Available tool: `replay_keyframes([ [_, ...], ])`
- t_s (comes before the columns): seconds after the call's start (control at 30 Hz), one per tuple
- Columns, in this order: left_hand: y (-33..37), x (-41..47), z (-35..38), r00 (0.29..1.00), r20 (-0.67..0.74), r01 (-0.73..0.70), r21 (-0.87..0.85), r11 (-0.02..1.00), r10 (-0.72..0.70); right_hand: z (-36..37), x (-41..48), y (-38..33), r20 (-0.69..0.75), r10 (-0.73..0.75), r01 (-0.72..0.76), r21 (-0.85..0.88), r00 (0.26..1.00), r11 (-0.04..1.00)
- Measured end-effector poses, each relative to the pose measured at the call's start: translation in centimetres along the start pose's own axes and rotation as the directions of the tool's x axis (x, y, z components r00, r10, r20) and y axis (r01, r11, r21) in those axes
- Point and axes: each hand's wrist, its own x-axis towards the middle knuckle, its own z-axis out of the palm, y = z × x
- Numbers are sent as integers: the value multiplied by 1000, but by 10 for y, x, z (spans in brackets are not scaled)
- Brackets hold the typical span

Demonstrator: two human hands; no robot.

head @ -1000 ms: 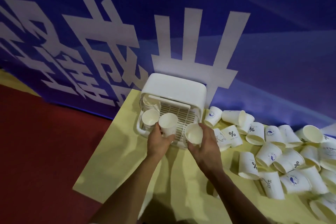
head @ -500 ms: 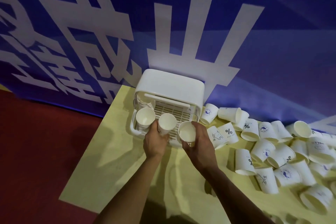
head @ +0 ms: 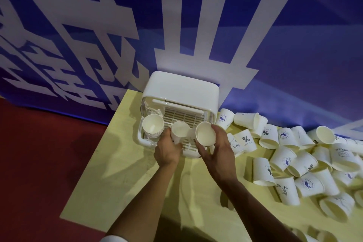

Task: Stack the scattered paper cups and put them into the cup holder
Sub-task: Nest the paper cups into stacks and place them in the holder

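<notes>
A white cup holder [head: 180, 88] with a slatted tray stands at the table's far edge against the banner. A stack of paper cups [head: 153, 126] sits in its left front corner. My left hand [head: 168, 150] grips a paper cup [head: 179, 130] upright over the tray. Just to the right, my right hand [head: 217, 150] holds another paper cup [head: 205, 133], tilted with its mouth toward me, at the tray's front right. Scattered paper cups [head: 294, 155] lie in a heap on the right.
The yellow table [head: 110, 173] ends at left over a red floor [head: 39, 163]. A blue banner with white characters [head: 176, 25] rises right behind the holder. Loose cups crowd the table's right side up to the holder.
Both hands with their cups stay over the holder's tray. The right hand's cup has tipped more toward me and shifted slightly right. The view has drifted.
</notes>
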Motion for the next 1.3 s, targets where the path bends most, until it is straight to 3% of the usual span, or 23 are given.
replay_keyframes([
  [0.17, -1, 3, -3, 998, 57, -27, 16, 1000, 26, 5, 6, -10, 3, -52, 52, 10, 999, 999],
  [0.43, -13, 9, -16, 974, 169, -134, -121, 984, 153, 22, 4, -12, 16, -100, 101, -54, 995, 993],
  [0.7, -23, 4, -25, 962, 132, -218, -164, 962, 240, 40, 5, -12, 59, -31, 32, -25, 998, 999],
  [1.07, -27, 3, -26, 965, 115, -229, -80, 970, 237, 69, 21, -10, 247, 107, -116, 22, 963, 993],
  [1.3, -38, 7, -31, 953, 159, -238, -131, 962, 257, 75, 32, -11, 269, 150, -151, -17, 951, 988],
])
